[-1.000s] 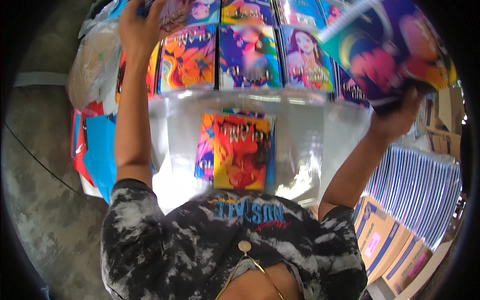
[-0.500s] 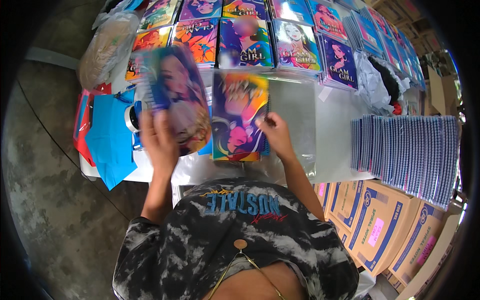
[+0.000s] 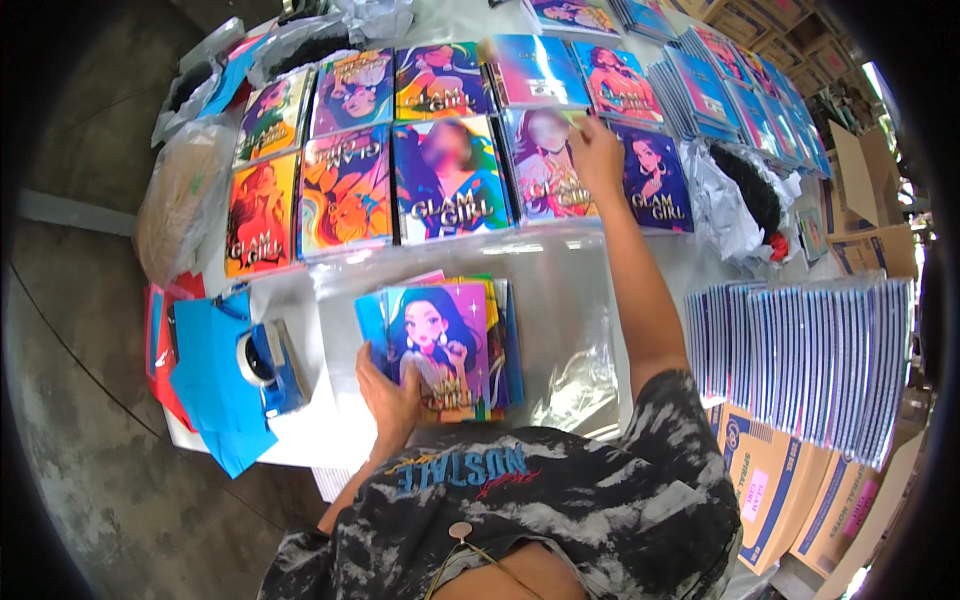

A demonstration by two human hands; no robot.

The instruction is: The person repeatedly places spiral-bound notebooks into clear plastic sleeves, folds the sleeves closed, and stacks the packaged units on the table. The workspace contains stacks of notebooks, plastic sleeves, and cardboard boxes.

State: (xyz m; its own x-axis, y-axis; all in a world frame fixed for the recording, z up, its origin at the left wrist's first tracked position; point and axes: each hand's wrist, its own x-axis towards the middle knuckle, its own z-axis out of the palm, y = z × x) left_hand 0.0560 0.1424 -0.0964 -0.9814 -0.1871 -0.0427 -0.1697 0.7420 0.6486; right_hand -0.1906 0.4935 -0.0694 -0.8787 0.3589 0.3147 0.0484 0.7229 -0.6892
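A small pile of spiral notebooks, its top cover showing a dark-haired girl on purple, lies near the table's front edge. My left hand grips the pile's lower left edge, thumb over the top cover. Stretched far forward, my right hand closes its fingers on the upper right corner of a pale pink notebook in the display rows. To its right lies a dark purple notebook; to its left, one with a blue-green cover.
Blue sheets and a tape roll lie at left beside a plastic-wrapped bundle. Crumpled wrapping sits at right. A long row of upright notebooks stands on the right, above cardboard boxes.
The notebook my left hand was moving now lies on the pile. My right hand has left the pile's edge and reached forward to the display rows. The view has shifted with my body.
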